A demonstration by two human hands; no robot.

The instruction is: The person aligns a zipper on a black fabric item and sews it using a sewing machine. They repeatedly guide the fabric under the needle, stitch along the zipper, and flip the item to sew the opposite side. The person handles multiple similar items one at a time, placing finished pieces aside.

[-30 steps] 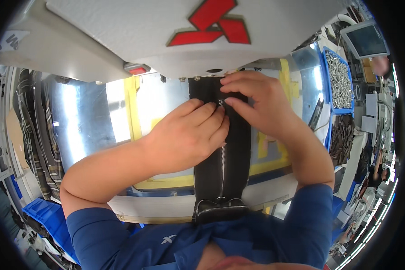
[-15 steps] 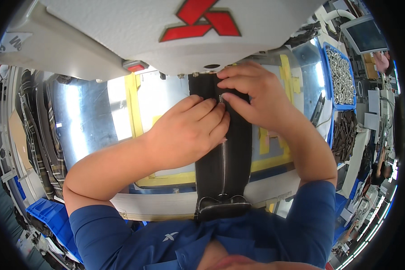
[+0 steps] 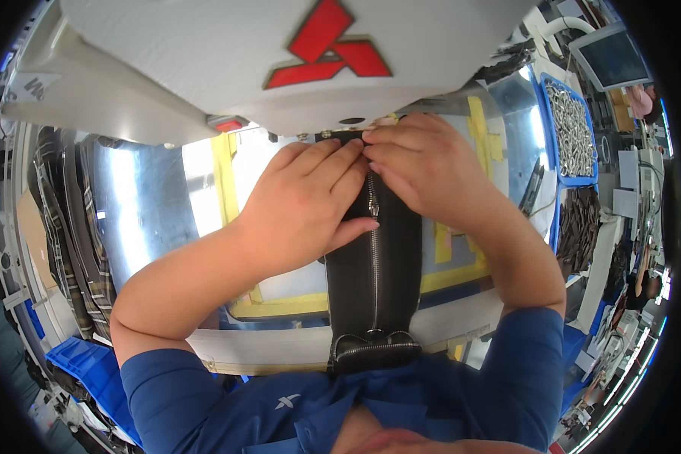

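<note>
A long black fabric strip (image 3: 397,276) runs under the pale machine head (image 3: 446,57), a metal zipper (image 3: 374,280) along its middle with a slider (image 3: 374,206). Its near end carries a zippered loop (image 3: 374,348). My left hand (image 3: 299,200) lies on the strip's upper left, fingers stretched and fingertips near the machine, thumb apart beside the zipper below the slider. My right hand (image 3: 424,163) is at the upper right of the strip, fingers bent and close together by the zipper's upper part; what lies between its fingertips is hidden.
Plaid and dark fabric pieces (image 3: 72,242) hang at the left above a blue crate (image 3: 72,356). At right are a tray of metal pieces (image 3: 567,129), a tray of dark pieces (image 3: 579,227), a monitor (image 3: 609,57) and a black tool (image 3: 530,189). Yellow tape (image 3: 450,280) edges the work surface.
My left hand has moved up toward the machine and its thumb has spread downward, uncovering the zipper slider. My right hand's fingers have drawn closer together near the zipper.
</note>
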